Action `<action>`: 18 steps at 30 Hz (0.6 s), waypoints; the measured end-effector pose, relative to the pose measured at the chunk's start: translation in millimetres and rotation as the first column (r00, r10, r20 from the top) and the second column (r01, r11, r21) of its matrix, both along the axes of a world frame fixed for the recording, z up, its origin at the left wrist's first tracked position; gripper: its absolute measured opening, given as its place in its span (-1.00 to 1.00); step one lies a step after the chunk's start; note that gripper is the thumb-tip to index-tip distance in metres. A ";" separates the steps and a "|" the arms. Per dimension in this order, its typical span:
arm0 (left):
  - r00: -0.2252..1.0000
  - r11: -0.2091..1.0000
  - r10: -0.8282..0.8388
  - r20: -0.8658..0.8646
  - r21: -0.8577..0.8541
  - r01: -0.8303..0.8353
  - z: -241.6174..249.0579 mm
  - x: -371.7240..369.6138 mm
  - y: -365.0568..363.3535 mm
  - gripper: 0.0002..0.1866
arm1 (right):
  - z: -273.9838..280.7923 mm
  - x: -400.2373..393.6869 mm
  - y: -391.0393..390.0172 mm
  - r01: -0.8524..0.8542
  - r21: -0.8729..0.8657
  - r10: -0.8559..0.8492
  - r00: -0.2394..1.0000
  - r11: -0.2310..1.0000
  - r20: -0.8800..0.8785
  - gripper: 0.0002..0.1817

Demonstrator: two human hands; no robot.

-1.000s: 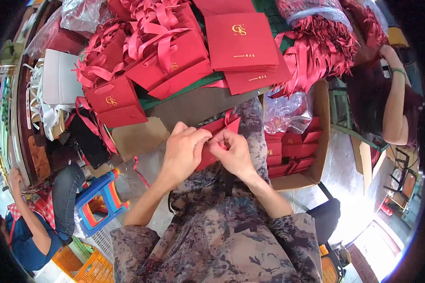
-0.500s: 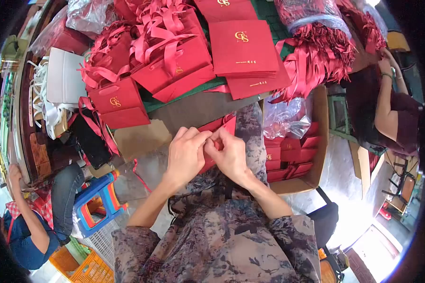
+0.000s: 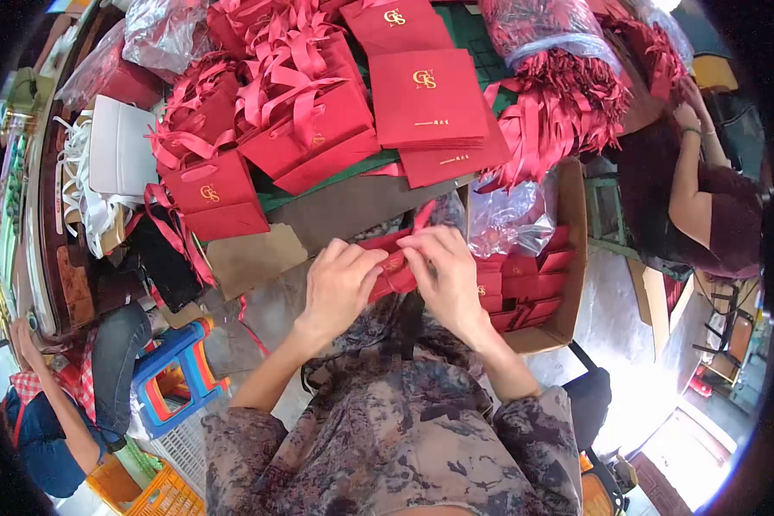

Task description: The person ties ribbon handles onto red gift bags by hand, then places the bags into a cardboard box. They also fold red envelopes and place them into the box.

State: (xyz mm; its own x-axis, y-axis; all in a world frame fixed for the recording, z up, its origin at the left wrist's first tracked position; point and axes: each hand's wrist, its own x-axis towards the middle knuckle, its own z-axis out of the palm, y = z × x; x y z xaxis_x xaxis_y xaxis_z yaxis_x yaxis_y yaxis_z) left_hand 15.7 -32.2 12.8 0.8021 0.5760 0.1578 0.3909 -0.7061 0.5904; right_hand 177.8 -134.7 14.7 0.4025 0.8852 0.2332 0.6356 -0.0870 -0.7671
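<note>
A small red paper gift bag (image 3: 394, 267) is held over my lap, between my two hands. My left hand (image 3: 339, 288) grips its left side with curled fingers. At the bag's right side, my right hand (image 3: 445, 277) holds the edge between thumb and fingers. A pink-red ribbon (image 3: 424, 215) sticks up from the bag's far edge. My fingers cover parts of the bag, including much of its gold print. On the table ahead lies a stack of flat red bags (image 3: 430, 103) with gold lettering.
Opened red bags with ribbon handles (image 3: 314, 129) crowd the table, beside a bundle of ribbons (image 3: 559, 120). A cardboard box (image 3: 569, 284) of red bags stands at my right. Blue stools (image 3: 176, 370) are at left. One person sits left (image 3: 52, 413), another right (image 3: 697, 198).
My hands have moved apart, the right one shifting rightward, and more of the red bag and its gold print shows between them. The view has shifted slightly.
</note>
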 end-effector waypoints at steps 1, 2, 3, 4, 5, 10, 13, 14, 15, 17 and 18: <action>1.000 0.999 -0.012 0.025 0.039 0.012 1.7 1.0 -5.2 -0.77 | -1.3 5.3 1.5 0.005 0.001 -0.005 1.000 1.000 0.003 -0.86; 0.998 0.997 -0.026 0.051 0.080 0.022 3.1 2.3 -9.6 -0.80 | -4.5 10.1 3.2 -0.137 -0.058 0.135 0.990 0.989 -0.031 -0.89; 0.993 0.997 -0.041 0.109 0.077 0.032 0.6 2.6 -13.8 -0.85 | -7.2 13.8 4.7 -0.277 -0.111 0.270 0.960 0.955 -0.073 -0.89; 0.993 0.996 -0.045 0.111 0.080 0.036 -0.7 0.6 -15.8 -0.85 | -9.0 16.8 6.1 -0.273 -0.108 0.267 0.961 0.956 -0.071 -0.89; 0.990 0.990 -0.099 0.098 0.107 0.088 -1.6 -2.0 -16.4 -0.83 | -10.5 19.7 7.7 -0.354 -0.155 0.346 0.935 0.922 -0.078 -0.88; 0.970 0.982 -0.175 0.171 0.097 0.160 2.6 -6.1 -11.8 -0.81 | -3.1 37.9 12.6 -0.589 -0.142 0.544 0.798 0.796 -0.260 -0.85; 0.954 0.976 -0.210 0.214 0.106 0.191 5.3 -8.4 -5.7 -0.79 | 2.4 40.4 13.1 -0.605 -0.118 0.540 0.769 0.787 -0.342 -0.83; 0.939 0.971 -0.234 0.253 0.103 0.214 2.9 -8.0 -4.4 -0.78 | 2.6 41.1 13.6 -0.600 -0.116 0.537 0.774 0.792 -0.337 -0.83; 0.921 0.966 -0.258 0.292 0.102 0.239 0.1 -7.6 -2.8 -0.78 | 2.4 41.3 13.8 -0.611 -0.099 0.550 0.762 0.785 -0.343 -0.84; 0.913 0.965 -0.260 0.313 0.070 0.251 -7.4 -11.2 -1.2 -0.77 | 2.9 40.3 13.1 -0.618 -0.063 0.564 0.751 0.784 -0.345 -0.85; 0.910 0.966 -0.251 0.331 0.030 0.256 -6.6 -10.2 -0.9 -0.76 | 4.5 41.1 11.7 -0.614 -0.063 0.560 0.754 0.787 -0.344 -0.85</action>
State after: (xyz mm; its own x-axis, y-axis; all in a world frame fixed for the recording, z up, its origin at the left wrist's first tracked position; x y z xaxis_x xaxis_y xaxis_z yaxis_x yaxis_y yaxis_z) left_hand 5.5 -33.0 6.1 0.8254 0.3642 0.4312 -0.0181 -0.7465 0.6651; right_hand 218.9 -123.0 19.3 -0.1849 0.9825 0.0237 0.3519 0.0887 -0.9318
